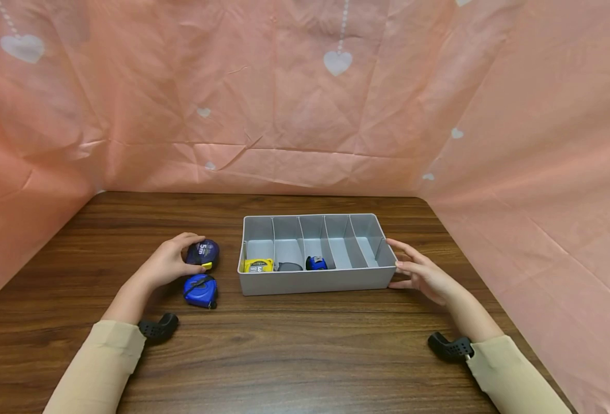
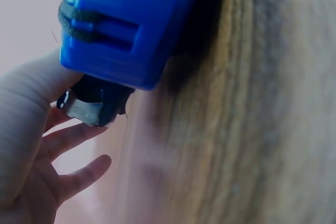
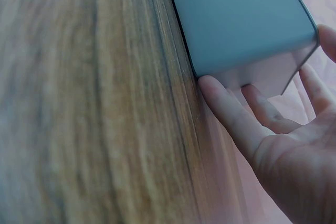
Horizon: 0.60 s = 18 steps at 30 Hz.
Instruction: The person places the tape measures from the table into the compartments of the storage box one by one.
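In the head view, my left hand [image 1: 169,261] grips a dark navy tape measure marked 5m [image 1: 203,253] between thumb and fingers, at the left of the table. Just nearer than it lies a bright blue tape measure [image 1: 200,291] with a black strap; this blue tape measure [image 2: 126,30] fills the top of the left wrist view, partly covering what the fingers hold. A grey five-compartment box [image 1: 317,282] stands to the right. My right hand [image 1: 428,277] touches its right end with spread fingers; in the right wrist view fingertips [image 3: 211,86] rest against the box's end and lower edge.
Inside the box, the leftmost compartment holds a yellow tape measure [image 1: 259,265], the second a grey one [image 1: 290,267] and the third a small blue one [image 1: 316,263]. Pink cloth [image 1: 294,115] hangs behind and beside the brown wooden table [image 1: 305,351].
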Tool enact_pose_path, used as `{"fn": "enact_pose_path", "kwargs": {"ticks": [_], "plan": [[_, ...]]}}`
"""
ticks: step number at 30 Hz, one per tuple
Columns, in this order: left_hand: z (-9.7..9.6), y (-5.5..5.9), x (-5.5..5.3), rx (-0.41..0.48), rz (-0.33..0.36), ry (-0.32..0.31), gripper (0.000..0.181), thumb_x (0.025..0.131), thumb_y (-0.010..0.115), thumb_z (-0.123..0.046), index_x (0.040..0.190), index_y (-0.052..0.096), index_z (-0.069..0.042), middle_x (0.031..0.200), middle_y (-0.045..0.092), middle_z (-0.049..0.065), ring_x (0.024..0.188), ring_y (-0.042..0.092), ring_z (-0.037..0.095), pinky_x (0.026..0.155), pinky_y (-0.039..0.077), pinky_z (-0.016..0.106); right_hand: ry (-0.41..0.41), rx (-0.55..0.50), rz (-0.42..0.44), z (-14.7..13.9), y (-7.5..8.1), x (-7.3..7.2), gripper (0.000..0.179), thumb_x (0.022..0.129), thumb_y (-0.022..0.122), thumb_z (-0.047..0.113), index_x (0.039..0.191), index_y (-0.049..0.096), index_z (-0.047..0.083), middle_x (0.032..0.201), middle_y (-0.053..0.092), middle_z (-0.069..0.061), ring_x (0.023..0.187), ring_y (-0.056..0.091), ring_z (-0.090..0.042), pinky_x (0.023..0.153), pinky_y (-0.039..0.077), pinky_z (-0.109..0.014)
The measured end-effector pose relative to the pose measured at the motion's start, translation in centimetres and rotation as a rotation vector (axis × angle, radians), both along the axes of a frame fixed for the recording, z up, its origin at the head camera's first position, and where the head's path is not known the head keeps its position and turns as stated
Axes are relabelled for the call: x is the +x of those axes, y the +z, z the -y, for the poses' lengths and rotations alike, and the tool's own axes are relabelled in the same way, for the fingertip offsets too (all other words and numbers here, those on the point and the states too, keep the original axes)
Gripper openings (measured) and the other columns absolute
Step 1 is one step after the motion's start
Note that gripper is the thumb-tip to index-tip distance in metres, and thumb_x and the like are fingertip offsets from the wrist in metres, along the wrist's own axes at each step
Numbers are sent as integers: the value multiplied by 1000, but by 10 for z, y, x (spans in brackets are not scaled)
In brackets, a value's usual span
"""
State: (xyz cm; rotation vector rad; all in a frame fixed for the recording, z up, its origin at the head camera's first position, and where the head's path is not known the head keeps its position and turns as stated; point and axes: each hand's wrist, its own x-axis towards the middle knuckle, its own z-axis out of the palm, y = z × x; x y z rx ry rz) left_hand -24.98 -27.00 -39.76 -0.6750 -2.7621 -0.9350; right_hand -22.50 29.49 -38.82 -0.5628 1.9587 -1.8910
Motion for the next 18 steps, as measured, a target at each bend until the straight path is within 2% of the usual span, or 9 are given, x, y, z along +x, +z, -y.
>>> {"fn": "enact_pose_path", "kwargs": {"ticks": [5, 11, 18], "plan": [[0, 1, 0, 39, -10, 28, 72, 70, 86, -13, 131, 53, 6, 127, 51, 23, 113, 50, 41, 93, 39, 56, -2, 4, 5, 0, 0, 0, 58, 102, 43, 12, 154, 18, 14, 143, 16, -29, 113, 52, -20, 88, 46, -52], [-1, 2, 1, 62, -46, 51, 70, 69, 86, -12, 130, 55, 4, 124, 54, 19, 103, 54, 35, 86, 42, 51, -2, 8, 4, -1, 0, 0, 58, 102, 43, 12, 154, 18, 15, 143, 16, -29, 113, 52, -20, 88, 46, -52], [-2, 4, 1, 83, -80, 53, 70, 69, 86, -14, 129, 56, 5, 121, 56, 17, 102, 55, 35, 82, 44, 53, 0, 4, 0, 0, -1, 0, 57, 102, 42, 12, 154, 18, 15, 144, 15, -29, 113, 53, -19, 88, 46, -52]]}}
